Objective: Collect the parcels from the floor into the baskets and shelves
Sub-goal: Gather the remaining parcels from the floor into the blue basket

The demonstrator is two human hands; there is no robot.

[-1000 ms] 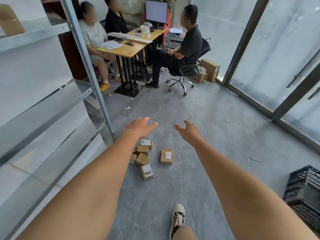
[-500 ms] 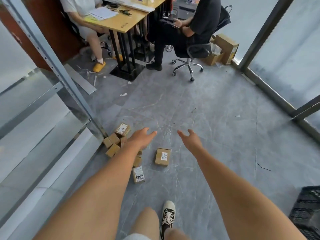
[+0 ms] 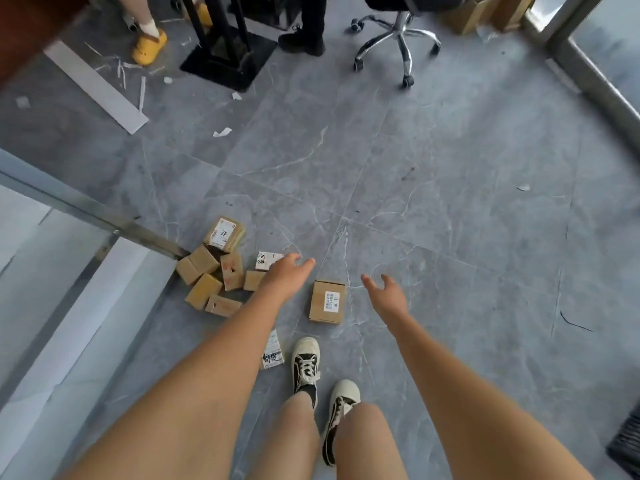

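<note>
Several small brown cardboard parcels (image 3: 214,271) lie in a heap on the grey floor beside the foot of the metal shelf (image 3: 86,209). One labelled parcel (image 3: 327,302) lies apart, between my two hands. Another labelled parcel (image 3: 272,351) is partly hidden under my left forearm, next to my left shoe. My left hand (image 3: 285,275) reaches out with relaxed fingers above the right edge of the heap and holds nothing. To the right of the lone parcel, my right hand (image 3: 386,294) is stretched out, open and empty.
The shelf (image 3: 52,306) fills the left side. At the far end are a desk base (image 3: 225,60), an office chair base (image 3: 398,39), people's feet and cardboard boxes (image 3: 485,12). A black crate corner (image 3: 627,445) shows at lower right. A window frame (image 3: 595,88) runs along the right.
The view has tilted down and moved closer to the parcels. Both hands have dropped lower toward the floor, staying open. Both my shoes now show.
</note>
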